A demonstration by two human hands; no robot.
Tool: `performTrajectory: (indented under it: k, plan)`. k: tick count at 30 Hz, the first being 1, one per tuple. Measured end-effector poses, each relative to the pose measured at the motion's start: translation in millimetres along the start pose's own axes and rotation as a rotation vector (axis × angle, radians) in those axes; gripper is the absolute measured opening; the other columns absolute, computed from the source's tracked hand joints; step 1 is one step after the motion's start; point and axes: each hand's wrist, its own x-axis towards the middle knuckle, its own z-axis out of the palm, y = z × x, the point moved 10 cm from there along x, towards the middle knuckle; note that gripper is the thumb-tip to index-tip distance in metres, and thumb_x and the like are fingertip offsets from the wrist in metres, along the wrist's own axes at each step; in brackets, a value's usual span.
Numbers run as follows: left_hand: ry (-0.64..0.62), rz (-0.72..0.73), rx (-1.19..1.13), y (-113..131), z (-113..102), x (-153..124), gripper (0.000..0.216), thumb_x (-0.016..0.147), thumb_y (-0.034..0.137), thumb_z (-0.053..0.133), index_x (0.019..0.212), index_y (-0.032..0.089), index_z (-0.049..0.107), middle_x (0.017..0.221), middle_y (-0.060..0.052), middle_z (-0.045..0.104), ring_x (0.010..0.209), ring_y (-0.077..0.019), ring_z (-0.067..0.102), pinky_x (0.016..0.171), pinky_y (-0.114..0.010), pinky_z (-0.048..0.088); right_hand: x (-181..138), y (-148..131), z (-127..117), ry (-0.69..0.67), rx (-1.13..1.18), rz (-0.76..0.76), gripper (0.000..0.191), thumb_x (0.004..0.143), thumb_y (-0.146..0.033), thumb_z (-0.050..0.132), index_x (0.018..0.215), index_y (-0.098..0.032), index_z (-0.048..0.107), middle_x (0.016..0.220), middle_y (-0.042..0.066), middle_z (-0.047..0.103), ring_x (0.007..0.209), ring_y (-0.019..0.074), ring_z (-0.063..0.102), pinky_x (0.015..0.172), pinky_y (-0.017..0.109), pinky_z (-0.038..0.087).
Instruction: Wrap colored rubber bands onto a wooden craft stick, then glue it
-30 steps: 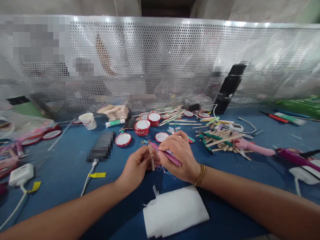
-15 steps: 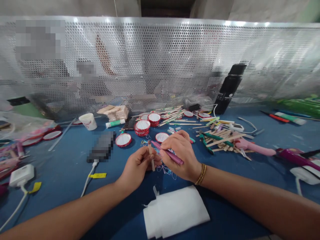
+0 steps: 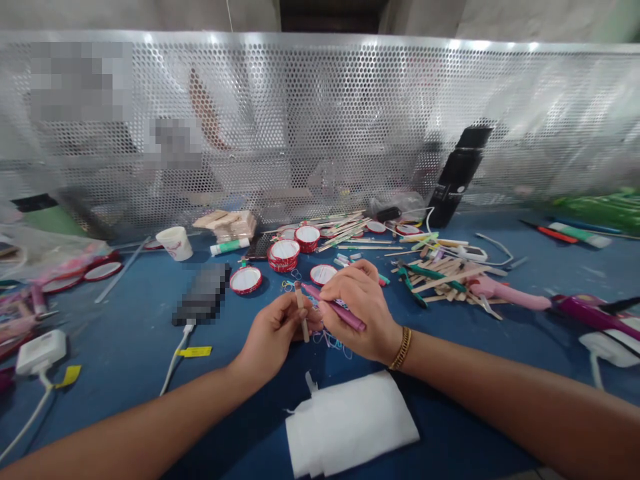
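Note:
My left hand is closed around a thin wooden stick held nearly upright over the blue table. My right hand grips a magenta pen-like tool, its tip pointing at the stick. The two hands touch near the middle of the table. Thin rubber bands lie on the table just under them.
Red-rimmed round lids sit behind the hands. A pile of wooden sticks lies to the right, with a pink glue gun. White folded cloth lies near me. A perforated metal screen walls the back. A black bottle, paper cup and charger stand around.
My right hand and the magenta tool shifted slightly along the stick; the left hand stays almost still.

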Motion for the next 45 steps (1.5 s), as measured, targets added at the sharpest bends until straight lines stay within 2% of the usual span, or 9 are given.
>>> performTrajectory:
  k: [6, 11, 15, 21, 30, 36, 41, 45]
  plan:
    - [-0.001, -0.003, 0.009, -1.1, 0.3, -0.2, 0.027, 0.078, 0.040, 0.075, 0.089, 0.017, 0.064, 0.083, -0.001, 0.069, 0.075, -0.0147, 0.067, 0.072, -0.027, 0.058, -2.3, -1.8, -1.7, 0.008, 0.007, -0.012, 0.009, 0.082, -0.017, 0.061, 0.082, -0.024, 0.055, 0.078, -0.003, 0.069, 0.081, 0.0172, 0.063, 0.089, 0.042, 0.039]
    - [-0.010, 0.019, -0.001, 1.6, 2.8, 0.6, 0.027, 0.079, 0.040, 0.075, 0.086, 0.017, 0.064, 0.083, -0.001, 0.070, 0.070, -0.0122, 0.065, 0.066, -0.022, 0.056, -2.9, -4.5, 1.8, -0.024, 0.010, -0.033, 0.009, 0.083, -0.018, 0.061, 0.084, -0.023, 0.054, 0.079, -0.003, 0.069, 0.082, 0.0174, 0.064, 0.089, 0.042, 0.038]
    - [-0.005, 0.005, -0.007, 1.7, 2.8, 0.5, 0.025, 0.080, 0.039, 0.074, 0.087, 0.017, 0.064, 0.086, -0.002, 0.071, 0.073, -0.0142, 0.067, 0.072, -0.027, 0.057, -1.7, -3.1, 1.0, -0.019, 0.010, -0.019, 0.009, 0.083, -0.017, 0.061, 0.083, -0.024, 0.054, 0.079, -0.003, 0.068, 0.082, 0.0173, 0.064, 0.089, 0.042, 0.038]
    - [-0.002, 0.041, 0.012, 7.2, 4.0, -1.1, 0.025, 0.079, 0.039, 0.074, 0.083, 0.017, 0.064, 0.074, 0.001, 0.066, 0.063, -0.0119, 0.061, 0.064, -0.025, 0.055, -3.5, -7.2, 3.5, -0.043, 0.017, -0.036, 0.008, 0.083, -0.018, 0.061, 0.084, -0.024, 0.054, 0.079, -0.003, 0.069, 0.082, 0.0171, 0.063, 0.091, 0.043, 0.037]
    - [0.017, -0.009, -0.016, 0.5, 0.3, -0.7, 0.028, 0.075, 0.040, 0.077, 0.085, 0.018, 0.063, 0.079, 0.000, 0.069, 0.073, -0.0152, 0.066, 0.071, -0.027, 0.057, -1.9, -0.6, 0.2, -0.008, 0.002, -0.009, 0.008, 0.083, -0.017, 0.060, 0.082, -0.024, 0.055, 0.079, -0.002, 0.069, 0.082, 0.0169, 0.063, 0.088, 0.041, 0.038]
    - [0.005, 0.007, -0.012, 4.6, 3.6, -0.5, 0.026, 0.077, 0.039, 0.076, 0.085, 0.017, 0.065, 0.081, -0.001, 0.070, 0.067, -0.0128, 0.064, 0.064, -0.024, 0.055, -3.8, -3.3, 3.6, -0.040, 0.011, -0.028, 0.008, 0.083, -0.019, 0.060, 0.084, -0.025, 0.055, 0.079, -0.004, 0.069, 0.082, 0.0170, 0.063, 0.092, 0.042, 0.037]
    - [0.012, -0.010, -0.015, 0.9, 0.9, -0.1, 0.024, 0.078, 0.038, 0.075, 0.083, 0.018, 0.062, 0.079, 0.000, 0.069, 0.070, -0.0143, 0.066, 0.071, -0.027, 0.057, -2.3, 3.3, 1.8, -0.016, 0.012, 0.023, 0.008, 0.082, -0.017, 0.059, 0.082, -0.024, 0.055, 0.078, -0.003, 0.068, 0.083, 0.0176, 0.064, 0.091, 0.042, 0.038]
    - [0.011, -0.001, -0.017, 1.4, 1.5, -0.6, 0.024, 0.079, 0.038, 0.075, 0.085, 0.018, 0.063, 0.082, -0.001, 0.070, 0.070, -0.0143, 0.066, 0.072, -0.028, 0.058, -1.5, -0.7, -0.5, 0.004, 0.026, 0.000, 0.009, 0.081, -0.017, 0.060, 0.083, -0.025, 0.056, 0.077, -0.004, 0.068, 0.081, 0.0174, 0.063, 0.090, 0.042, 0.038]
